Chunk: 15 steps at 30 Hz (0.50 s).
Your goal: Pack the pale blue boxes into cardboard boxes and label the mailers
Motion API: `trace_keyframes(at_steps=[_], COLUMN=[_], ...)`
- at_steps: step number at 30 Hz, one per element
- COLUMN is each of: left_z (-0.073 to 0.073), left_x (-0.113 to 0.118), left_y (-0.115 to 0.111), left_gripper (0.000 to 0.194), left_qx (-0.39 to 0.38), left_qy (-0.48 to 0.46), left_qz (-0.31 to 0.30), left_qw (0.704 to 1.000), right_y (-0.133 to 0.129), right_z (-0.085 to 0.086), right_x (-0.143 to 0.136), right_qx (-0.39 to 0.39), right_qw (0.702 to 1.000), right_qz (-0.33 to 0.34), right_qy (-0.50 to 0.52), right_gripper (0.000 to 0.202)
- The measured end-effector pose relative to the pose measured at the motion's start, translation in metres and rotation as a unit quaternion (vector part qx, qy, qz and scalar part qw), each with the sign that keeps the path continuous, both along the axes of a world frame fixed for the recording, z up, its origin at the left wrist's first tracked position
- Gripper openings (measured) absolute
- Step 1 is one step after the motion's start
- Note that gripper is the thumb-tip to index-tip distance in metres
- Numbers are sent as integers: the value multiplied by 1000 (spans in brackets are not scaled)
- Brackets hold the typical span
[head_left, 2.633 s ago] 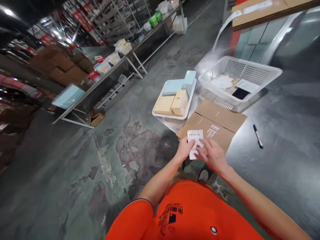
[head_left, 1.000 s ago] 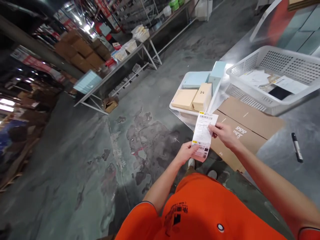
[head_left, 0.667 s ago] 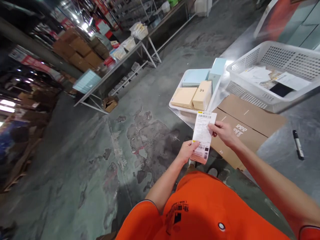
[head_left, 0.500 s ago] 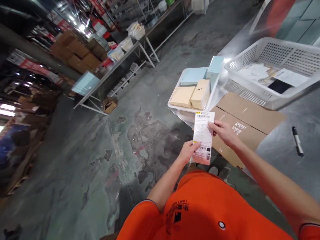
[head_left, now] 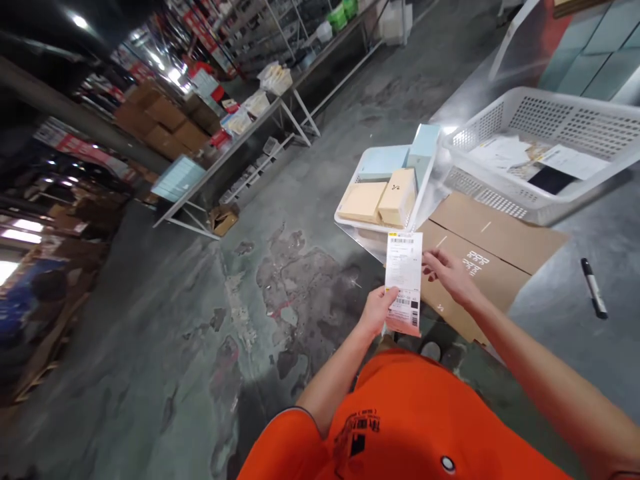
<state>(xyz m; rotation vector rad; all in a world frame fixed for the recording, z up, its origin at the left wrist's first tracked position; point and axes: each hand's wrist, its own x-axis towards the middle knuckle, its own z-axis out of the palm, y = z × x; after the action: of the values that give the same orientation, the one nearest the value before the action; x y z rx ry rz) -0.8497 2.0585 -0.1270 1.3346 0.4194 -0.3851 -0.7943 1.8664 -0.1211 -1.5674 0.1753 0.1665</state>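
Observation:
A long printed shipping label (head_left: 404, 267) with barcodes is held upright over the table's near corner. My left hand (head_left: 379, 309) grips its lower left edge, thumb on the front and fingers behind. Just off the label's right edge is my right hand (head_left: 449, 272), its fingers loosely bent and slightly apart, with nothing seen in them. Under the right hand lies a flat brown cardboard piece (head_left: 493, 230) with white print. Beyond the label stands a white tray (head_left: 341, 218) holding pale yellow boxes (head_left: 399, 197) and light blue boxes (head_left: 384, 162).
A white perforated basket (head_left: 575, 110) with papers and a dark flat item stands on the metal table (head_left: 545, 293). A black-and-white marker (head_left: 594, 288) lies at the right. Across the floor is a long bench (head_left: 240, 143) with bins, and a small open carton (head_left: 223, 219) beside it.
My right hand has let go of the label's right edge and moved slightly right and down. The left hand still holds the label. The view has shifted a little.

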Motion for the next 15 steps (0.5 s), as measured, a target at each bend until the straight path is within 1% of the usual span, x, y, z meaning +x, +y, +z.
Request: trace_keyframes(at_steps=[1, 4, 5, 9, 12, 14, 15], left_z=[0, 0, -1, -1, -1, -2, -2], left_x=[0, -1, -1, -2, -3, -3, -3], left_y=[-1, -3, -3, -3, -2, 0, 0], left_gripper=[55, 55, 56, 55, 56, 55, 55], left_qx=[2, 4, 3, -7, -23, -28, -31], left_qy=[-1, -6, -9, -19, -18, -19, -20], left_qz=[1, -7, -10, -22, -35, -33, -30], left_qw=[1000, 1000, 1000, 1000, 999, 999, 999], right_y=[1, 6, 8, 10, 6, 3, 2], right_z=[-1, -3, -4, -8, -14, -17, -18], right_x=[-3, -13, -16, -22, -21, -21, -21], right_qx=[0, -3, -2, 1, -2, -14, -33], right_qw=[1000, 997, 996, 998, 998, 998, 999], right_qz=[12, 77, 85, 54, 53, 46, 25], right_qy=[4, 16, 19, 24, 36, 39, 25], right_gripper=[64, 61, 61, 57, 53, 50, 49])
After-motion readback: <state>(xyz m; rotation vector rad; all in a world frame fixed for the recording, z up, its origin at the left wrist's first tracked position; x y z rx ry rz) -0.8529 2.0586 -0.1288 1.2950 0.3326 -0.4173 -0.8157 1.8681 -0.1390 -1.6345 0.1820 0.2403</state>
